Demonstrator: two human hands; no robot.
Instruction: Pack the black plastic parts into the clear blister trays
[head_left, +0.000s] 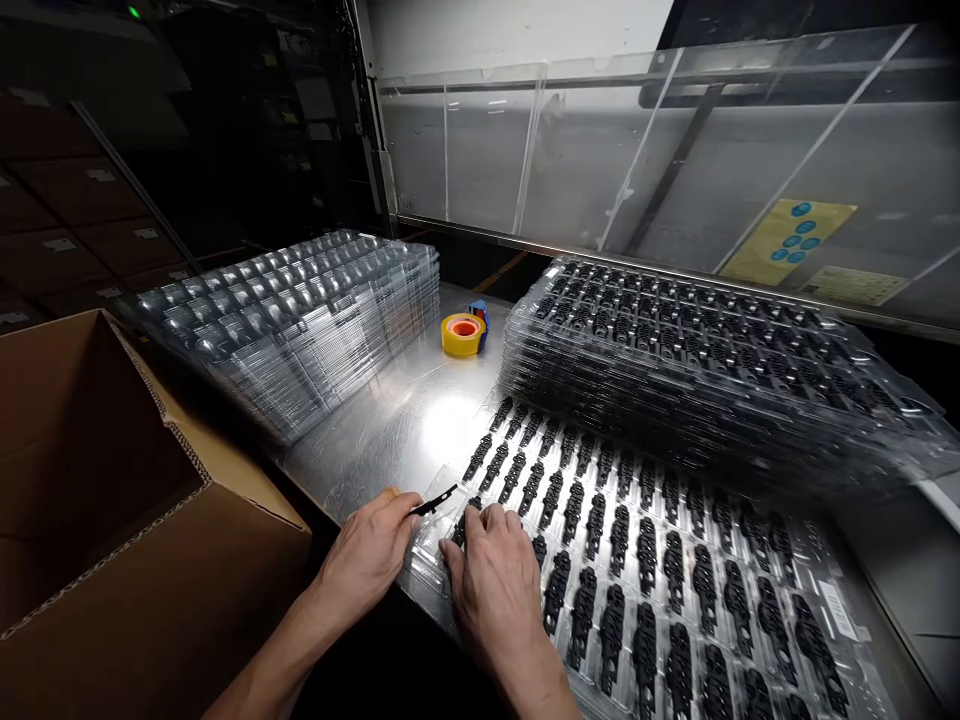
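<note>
A clear plastic tray (442, 540) lies at the front of the metal table, its slots filled with rows of small black plastic parts (646, 540). My left hand (375, 540) pinches one slim black plastic part (435, 501) by its end, just above the tray's left edge. Beside it, my right hand (495, 570) reaches down into the tray, its fingers closed around another black part (472, 508) in a left-hand slot. That part is mostly covered by the fingers.
Stacked filled trays (675, 360) stand behind at the right. Stacked clear trays (322, 330) stand at the back left. Between them sits a yellow tape roll (459, 340) with a blue object touching it. An open cardboard box (225, 560) is at the left; a transparent panel (577, 150) borders the back.
</note>
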